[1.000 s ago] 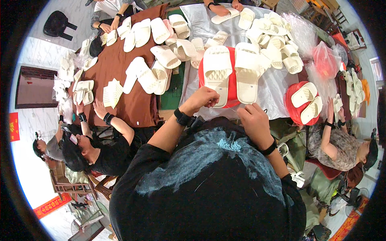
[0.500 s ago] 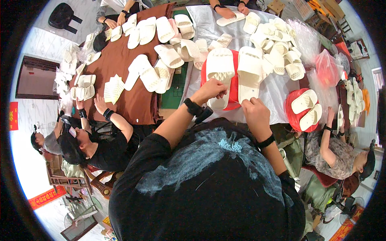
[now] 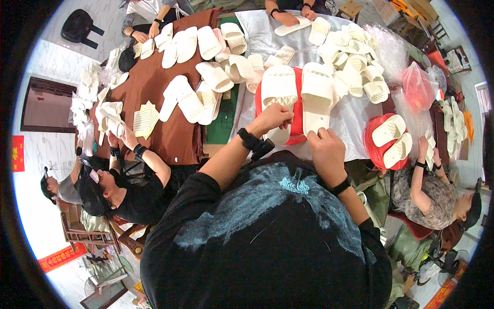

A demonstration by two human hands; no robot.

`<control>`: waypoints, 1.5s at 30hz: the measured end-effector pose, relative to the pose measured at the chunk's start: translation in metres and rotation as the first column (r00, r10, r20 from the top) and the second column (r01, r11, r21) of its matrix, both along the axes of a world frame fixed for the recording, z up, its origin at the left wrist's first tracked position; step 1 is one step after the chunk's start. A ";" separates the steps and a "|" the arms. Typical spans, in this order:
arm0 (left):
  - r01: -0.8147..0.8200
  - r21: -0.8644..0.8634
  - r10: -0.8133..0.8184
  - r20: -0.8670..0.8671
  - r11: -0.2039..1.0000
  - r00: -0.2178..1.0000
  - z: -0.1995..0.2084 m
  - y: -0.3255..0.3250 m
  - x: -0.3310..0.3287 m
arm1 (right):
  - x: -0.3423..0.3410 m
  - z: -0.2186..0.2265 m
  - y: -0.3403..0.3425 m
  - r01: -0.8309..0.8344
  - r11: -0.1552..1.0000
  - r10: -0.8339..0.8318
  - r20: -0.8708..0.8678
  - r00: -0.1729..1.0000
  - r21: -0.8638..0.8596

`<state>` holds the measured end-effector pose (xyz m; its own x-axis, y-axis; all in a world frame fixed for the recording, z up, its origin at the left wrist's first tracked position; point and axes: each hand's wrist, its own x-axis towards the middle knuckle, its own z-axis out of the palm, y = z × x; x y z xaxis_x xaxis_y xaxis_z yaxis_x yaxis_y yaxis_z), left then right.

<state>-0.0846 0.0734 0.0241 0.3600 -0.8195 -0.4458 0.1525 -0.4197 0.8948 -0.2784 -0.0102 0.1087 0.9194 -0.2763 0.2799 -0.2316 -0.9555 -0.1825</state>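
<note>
Two white slide slippers lie toe-away in front of me, the left slipper (image 3: 279, 85) and the right slipper (image 3: 316, 90). Beneath them is a round red pad (image 3: 299, 103), partly covered. My left hand (image 3: 274, 118) is closed over the rear of the left slipper, fingertips pinched together; whatever they hold is too small or hidden. At the heel of the right slipper, my right hand (image 3: 327, 152) is closed, with thumb and fingers on its near edge. A small dark mark shows on that heel, just above the fingertips.
Loose white slippers (image 3: 355, 59) are heaped at the far right. More slippers (image 3: 191, 105) lie on the brown cloth (image 3: 149, 92) at left, beside yellowish sticker sheets (image 3: 146, 119). Another red pad (image 3: 371, 147) carries a pair at right. Co-workers' hands (image 3: 125, 135) work around the table.
My hands stay at the two slippers with little movement. At left, a co-worker's hands have moved onto a slipper. A co-worker at right now has both hands on a slipper.
</note>
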 end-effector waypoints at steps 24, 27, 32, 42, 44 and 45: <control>-0.281 -0.042 0.209 0.774 0.959 0.598 0.031 -0.001 0.114 | 0.071 -0.080 -0.067 0.020 0.984 -0.018 -0.008 1.000 0.178; -0.216 0.040 0.085 0.839 0.975 0.537 0.021 -0.032 0.128 | 0.074 -0.079 -0.068 -0.035 0.990 0.029 0.048 0.998 0.139; -0.111 0.235 -0.126 0.798 0.966 0.590 0.006 -0.075 0.133 | 0.076 -0.084 -0.066 -0.031 0.992 0.029 0.018 0.999 0.119; -0.102 0.212 -0.144 0.880 0.972 0.453 -0.010 -0.117 0.126 | 0.078 -0.087 -0.070 -0.028 0.995 0.026 0.026 0.999 0.092; -0.125 0.224 -0.153 0.894 0.967 0.420 -0.014 -0.124 0.127 | 0.078 -0.084 -0.067 -0.063 0.996 0.058 0.081 0.995 0.066; -0.124 0.253 -0.176 0.881 0.959 0.439 -0.016 -0.127 0.127 | 0.078 -0.082 -0.066 -0.062 0.996 0.057 0.083 0.995 0.065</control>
<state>0.0420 -0.0537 0.0086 0.6565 -0.7513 -0.0679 -0.6773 -0.6267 0.3854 -0.2005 -0.0766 0.0268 0.9099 -0.2425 0.3365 -0.1565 -0.9521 -0.2628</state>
